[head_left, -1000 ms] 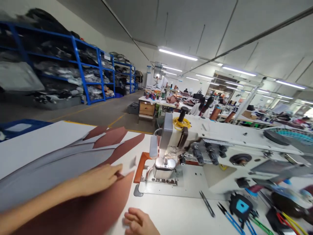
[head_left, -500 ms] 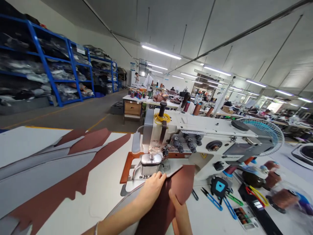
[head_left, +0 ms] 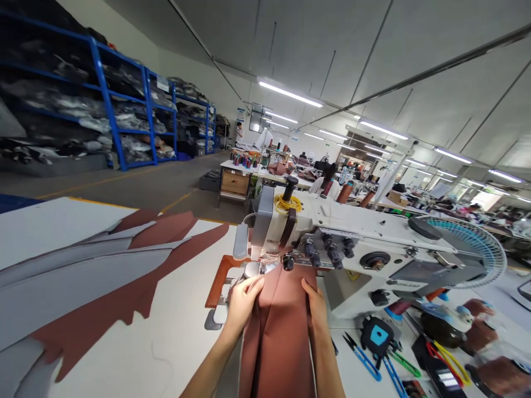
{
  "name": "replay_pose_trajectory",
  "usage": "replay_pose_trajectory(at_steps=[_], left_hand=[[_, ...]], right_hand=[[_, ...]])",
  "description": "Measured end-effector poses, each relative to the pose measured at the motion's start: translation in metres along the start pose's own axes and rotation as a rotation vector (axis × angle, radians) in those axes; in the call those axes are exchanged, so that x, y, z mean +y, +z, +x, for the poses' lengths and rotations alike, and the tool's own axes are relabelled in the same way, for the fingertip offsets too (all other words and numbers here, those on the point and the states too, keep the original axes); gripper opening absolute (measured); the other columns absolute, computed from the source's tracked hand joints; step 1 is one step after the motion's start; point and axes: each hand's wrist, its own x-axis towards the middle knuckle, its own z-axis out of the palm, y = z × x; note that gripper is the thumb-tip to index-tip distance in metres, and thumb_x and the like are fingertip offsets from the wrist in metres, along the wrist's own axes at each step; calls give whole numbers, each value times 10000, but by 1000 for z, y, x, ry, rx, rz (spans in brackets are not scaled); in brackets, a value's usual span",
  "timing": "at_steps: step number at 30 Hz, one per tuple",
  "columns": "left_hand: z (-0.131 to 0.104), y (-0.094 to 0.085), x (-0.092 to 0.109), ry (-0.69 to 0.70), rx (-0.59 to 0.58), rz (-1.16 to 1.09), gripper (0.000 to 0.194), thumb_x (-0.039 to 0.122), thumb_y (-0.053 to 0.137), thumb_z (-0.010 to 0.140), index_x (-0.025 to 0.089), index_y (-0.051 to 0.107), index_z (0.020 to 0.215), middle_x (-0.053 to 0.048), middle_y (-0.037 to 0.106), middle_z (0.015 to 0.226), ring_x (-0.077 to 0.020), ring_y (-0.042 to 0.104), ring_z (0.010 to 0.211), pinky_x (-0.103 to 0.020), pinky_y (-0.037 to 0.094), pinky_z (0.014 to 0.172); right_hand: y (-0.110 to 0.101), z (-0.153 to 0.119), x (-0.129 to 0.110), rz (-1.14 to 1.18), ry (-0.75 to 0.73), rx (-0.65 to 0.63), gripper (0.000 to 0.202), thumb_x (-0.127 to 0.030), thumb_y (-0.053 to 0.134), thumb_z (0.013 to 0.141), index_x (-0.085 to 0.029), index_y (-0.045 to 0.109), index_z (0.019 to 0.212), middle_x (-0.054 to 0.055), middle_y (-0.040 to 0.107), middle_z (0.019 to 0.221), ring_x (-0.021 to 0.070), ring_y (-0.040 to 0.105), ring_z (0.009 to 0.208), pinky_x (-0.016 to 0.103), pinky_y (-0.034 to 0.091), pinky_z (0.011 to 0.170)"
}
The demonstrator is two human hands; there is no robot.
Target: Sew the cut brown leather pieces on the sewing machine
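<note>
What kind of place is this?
Most likely a sewing factory for leather goods: an industrial sewing machine, brown leather-like panels under both hands, blue racks of bagged stock, and rows of other workstations behind.

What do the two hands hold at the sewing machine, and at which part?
Both hold the folded reddish-brown leather-like piece at its far end: left hand on the left edge, right hand on the right edge.

Single head view: from my head, facing forward and down, close over white counter (head_left: 166,331) and white sewing machine (head_left: 373,237).
</note>
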Motion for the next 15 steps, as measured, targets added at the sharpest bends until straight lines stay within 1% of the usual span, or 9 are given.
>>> replay_pose_trajectory(at_steps=[2, 4, 6, 9, 11, 15], left_hand=[[0, 1, -4, -6, 25, -3, 375, 520, 645, 745, 180, 750, 863, -106, 778, 1041, -316, 683, 1086, -443, 486, 1033], [2, 1, -6, 4, 83, 18, 358, 518, 648, 745, 185, 727, 851, -105, 778, 1016, -315, 688, 1079, -447, 485, 1027], [4, 0, -8, 4, 153, 45, 351, 506, 658, 741, 194, 676, 903, -84, 775, 951, -301, 710, 1020, -436, 507, 973], [8, 1, -8, -32, 240, 85, 406, 498, 690, 712, 218, 563, 977, -35, 750, 832, -287, 737, 899, -418, 525, 870], [10, 1, -6, -62, 270, 94, 440, 495, 703, 688, 230, 519, 987, -23, 741, 800, -291, 742, 874, -414, 517, 846], [11, 2, -6, -113, 283, 86, 492, 503, 725, 662, 241, 499, 1012, -30, 752, 784, -290, 739, 853, -425, 499, 856]], right_hand=[[0, -2, 0, -36, -16, 27, 469, -381, 893, 414, -176, 725, 802, 58, 783, 945, 281, 701, 1018, 305, 567, 817], [2, -1, 1, -45, -23, 21, 471, -389, 877, 415, -175, 735, 810, 67, 782, 974, 290, 699, 1027, 311, 572, 800], [4, 4, 3, -58, -13, 33, 470, -399, 871, 413, -171, 740, 803, 73, 785, 951, 298, 706, 997, 328, 573, 783], [5, 15, 8, -117, -35, 46, 435, -416, 861, 431, -164, 741, 766, 86, 786, 915, 309, 709, 966, 347, 568, 782], [3, 23, 12, -153, -69, 31, 437, -438, 849, 451, -156, 752, 771, 102, 785, 928, 321, 705, 977, 364, 565, 803], [-2, 34, 18, -200, -131, -12, 534, -486, 844, 478, -123, 769, 863, 137, 773, 1011, 346, 686, 1032, 414, 542, 894]])
